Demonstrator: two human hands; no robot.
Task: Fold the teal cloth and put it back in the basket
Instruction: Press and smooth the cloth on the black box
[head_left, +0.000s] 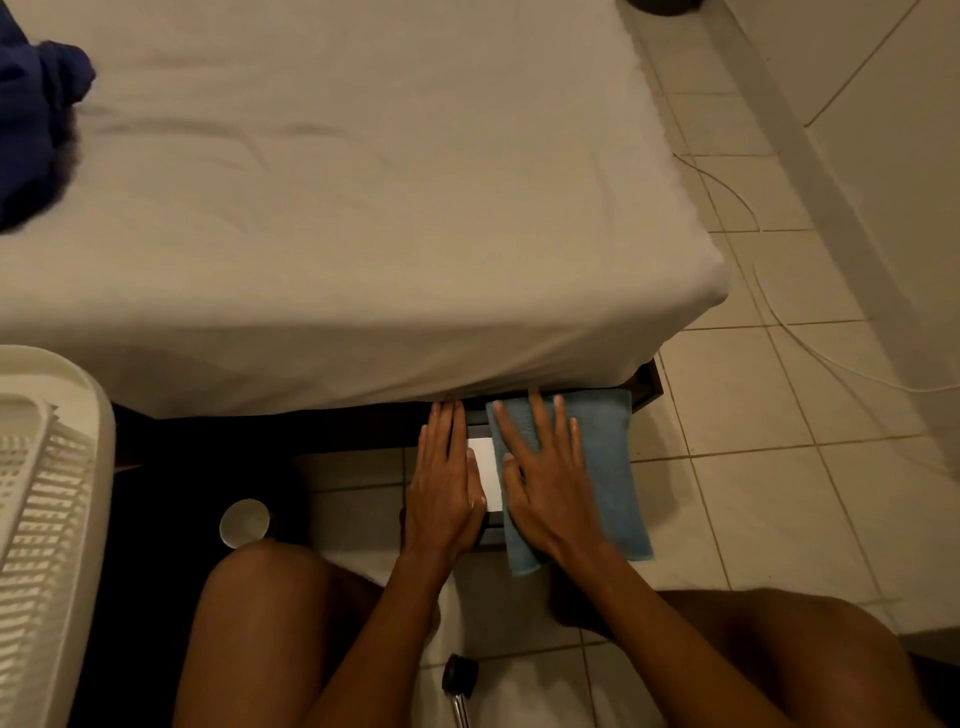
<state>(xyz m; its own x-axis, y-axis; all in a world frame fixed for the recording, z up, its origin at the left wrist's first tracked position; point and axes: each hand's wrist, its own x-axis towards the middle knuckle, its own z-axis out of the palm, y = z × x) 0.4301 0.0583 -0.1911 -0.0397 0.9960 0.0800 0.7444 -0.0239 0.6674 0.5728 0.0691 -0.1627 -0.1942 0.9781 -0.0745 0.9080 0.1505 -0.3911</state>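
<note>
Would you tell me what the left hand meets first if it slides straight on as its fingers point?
Probably the sheet-covered bed edge, just beyond the left hand; depth is unclear, so it might slip beneath.

Teal cloth (608, 467), white lattice-slotted basket (52, 493), cream bedsheet (363, 208), navy garment (31, 119), pale beige floor tiles (753, 493), white cup (244, 522).

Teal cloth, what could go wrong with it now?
1. The teal cloth hangs over the near edge of the small stand. If the right hand pressing it lifts, it might slide onto the tiled floor.
2. The basket sits far to the left, so the fold could fall open on the way.
3. A white cup by the left knee might get knocked.
</note>
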